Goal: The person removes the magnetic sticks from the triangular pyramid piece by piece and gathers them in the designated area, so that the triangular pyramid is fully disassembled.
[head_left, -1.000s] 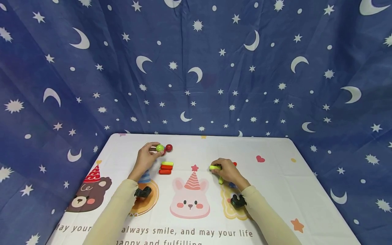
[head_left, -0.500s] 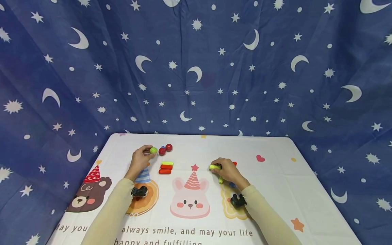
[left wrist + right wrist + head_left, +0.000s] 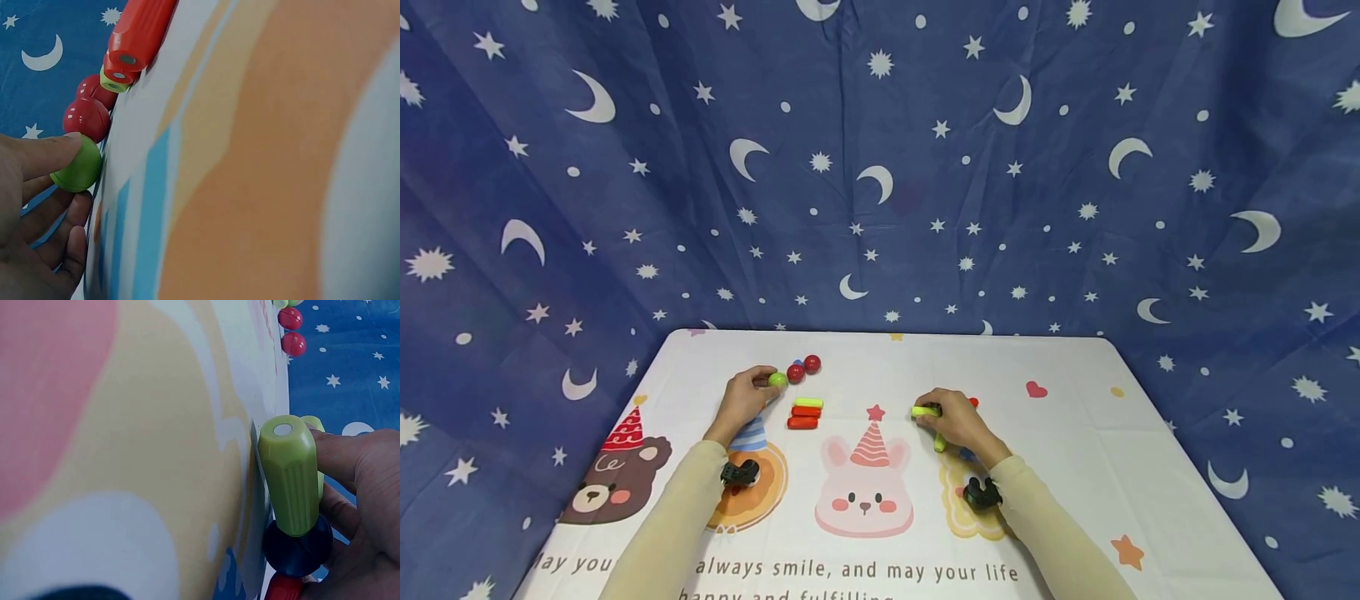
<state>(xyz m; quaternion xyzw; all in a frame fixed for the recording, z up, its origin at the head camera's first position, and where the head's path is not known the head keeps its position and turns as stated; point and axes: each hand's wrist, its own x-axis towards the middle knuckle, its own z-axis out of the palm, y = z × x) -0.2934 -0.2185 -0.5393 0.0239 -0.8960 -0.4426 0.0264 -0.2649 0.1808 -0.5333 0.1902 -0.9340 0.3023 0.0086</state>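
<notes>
My left hand (image 3: pixel 745 402) pinches a green ball (image 3: pixel 777 379) between thumb and fingers, low over the table, as the left wrist view shows. Just right of it lie two red balls (image 3: pixel 796 373), with a blue ball (image 3: pixel 798 362) partly hidden behind them. My right hand (image 3: pixel 957 418) holds a yellow-green rod (image 3: pixel 926 411). Close to this hand, a second yellow-green rod (image 3: pixel 290 475) with a silver end disc touches a dark blue ball (image 3: pixel 298 545). A red piece (image 3: pixel 284 589) below that ball is mostly out of view.
One yellow-green stick (image 3: pixel 808 402) and two red sticks (image 3: pixel 805 417) lie side by side between the hands, nearer the left. A printed white cloth (image 3: pixel 865 367) covers the table. A blue star-and-moon curtain (image 3: pixel 910 167) hangs behind the far edge.
My left hand has drawn the green ball left, away from the red balls, then slightly toward me, uncovering the nearer red ball. The right hand keeps its place and its rod.
</notes>
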